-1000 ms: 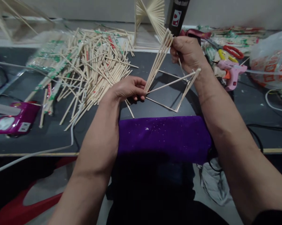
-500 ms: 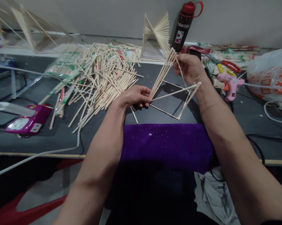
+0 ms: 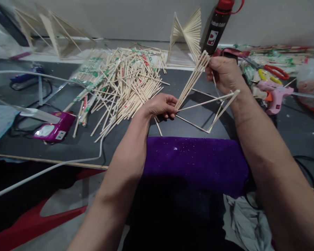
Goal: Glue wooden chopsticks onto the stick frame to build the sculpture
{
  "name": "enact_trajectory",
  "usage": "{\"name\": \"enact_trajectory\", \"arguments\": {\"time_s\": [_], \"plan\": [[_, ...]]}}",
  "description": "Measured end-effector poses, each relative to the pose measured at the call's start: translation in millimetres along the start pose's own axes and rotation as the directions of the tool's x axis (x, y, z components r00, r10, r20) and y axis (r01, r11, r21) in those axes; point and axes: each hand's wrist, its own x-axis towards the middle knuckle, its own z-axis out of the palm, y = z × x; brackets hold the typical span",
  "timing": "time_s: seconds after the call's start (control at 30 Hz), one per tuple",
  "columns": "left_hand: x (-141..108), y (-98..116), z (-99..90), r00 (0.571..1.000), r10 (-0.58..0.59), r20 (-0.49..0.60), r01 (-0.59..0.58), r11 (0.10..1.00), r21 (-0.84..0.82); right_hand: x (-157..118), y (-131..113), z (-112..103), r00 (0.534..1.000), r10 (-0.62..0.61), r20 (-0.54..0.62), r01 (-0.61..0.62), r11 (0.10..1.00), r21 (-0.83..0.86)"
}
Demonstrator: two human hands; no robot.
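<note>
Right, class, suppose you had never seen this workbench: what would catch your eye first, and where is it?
Probably the open stick frame at the centre, held between the left hand and the right hand. Next, the heap of loose pale sticks to its left, and the vivid purple cloth just below it in view.
</note>
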Motion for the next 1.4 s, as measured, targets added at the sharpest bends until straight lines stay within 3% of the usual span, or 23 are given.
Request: {"name": "enact_trajectory", "arguments": {"time_s": [0.23, 0.47, 0.6, 0.8, 1.07, 1.23, 1.3, 1.4], "plan": [[3, -5, 0.6, 0.999, 0.040, -0.024, -0.042, 0.997, -0.061, 1, 2, -4, 1.000, -0.005, 0.019, 0.005, 1.000, -0.029], [2, -7, 0.1, 0.998, 0.070, 0.007, -0.069, 0.995, -0.069, 1, -2, -1, 0.993, 0.113, -0.017, -0.113, 0.994, 0.006], [-1, -4, 0.1, 0.998, 0.068, 0.016, -0.068, 0.997, -0.023, -4, -8, 4, 0.993, 0.117, -0.021, -0.115, 0.992, 0.055], [-3, 3, 5.6, 0.976, 0.119, -0.182, -0.124, 0.992, -0.014, -7, -10, 0, 0.988, 0.151, 0.037, -0.149, 0.987, -0.056], [5, 0, 14.2, 0.876, 0.228, -0.425, -0.252, 0.968, 0.000, -1, -3, -16, 0.981, 0.193, 0.039, -0.186, 0.973, -0.136], [6, 0, 14.6, 0.874, 0.210, -0.439, -0.231, 0.973, 0.004, 5, 4, -27, 0.992, 0.119, -0.052, -0.125, 0.981, -0.150], [5, 1, 15.1, 0.877, 0.219, -0.428, -0.238, 0.971, 0.010, 7, 7, -32, 0.987, 0.079, -0.142, -0.107, 0.973, -0.204], [5, 2, 16.0, 0.871, 0.228, -0.435, -0.243, 0.970, 0.022, 9, 3, -38, 0.945, 0.032, -0.326, -0.119, 0.961, -0.251]]}}
